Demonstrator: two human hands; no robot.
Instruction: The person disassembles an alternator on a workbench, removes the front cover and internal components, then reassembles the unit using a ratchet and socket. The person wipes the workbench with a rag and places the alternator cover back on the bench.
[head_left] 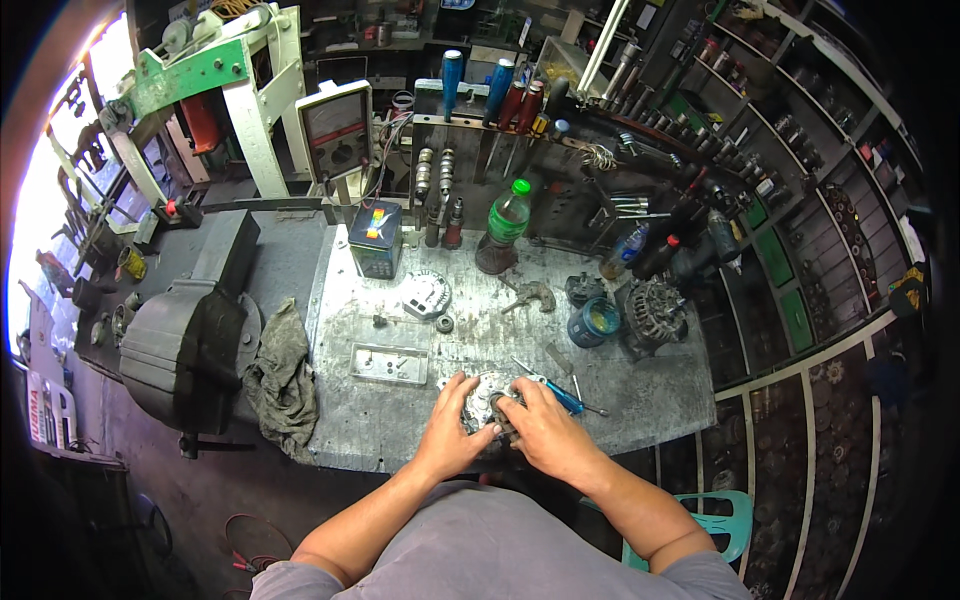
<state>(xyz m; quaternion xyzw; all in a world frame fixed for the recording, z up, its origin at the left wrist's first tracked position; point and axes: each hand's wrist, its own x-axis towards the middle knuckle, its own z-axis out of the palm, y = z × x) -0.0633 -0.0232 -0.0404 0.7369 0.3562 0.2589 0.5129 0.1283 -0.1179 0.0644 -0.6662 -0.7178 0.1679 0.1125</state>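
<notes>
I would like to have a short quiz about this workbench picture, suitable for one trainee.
1. True or false: the crumpled grey cloth lies between the bare left hand and the bare right hand.
2. Which colour is the cap of the tall plastic bottle nearest to the dark, rainbow-marked box? A: red; B: green; C: blue.
3. What do both hands touch?

Key: 1. False: it lies left of both. 2. B. 3. A silvery metal part.

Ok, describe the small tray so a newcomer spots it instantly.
On the metal-topped workbench, look beyond and left of the left hand. The tray lies there; unlike the round metal part behind it, it's clear, rectangular and holds small pieces.
</notes>
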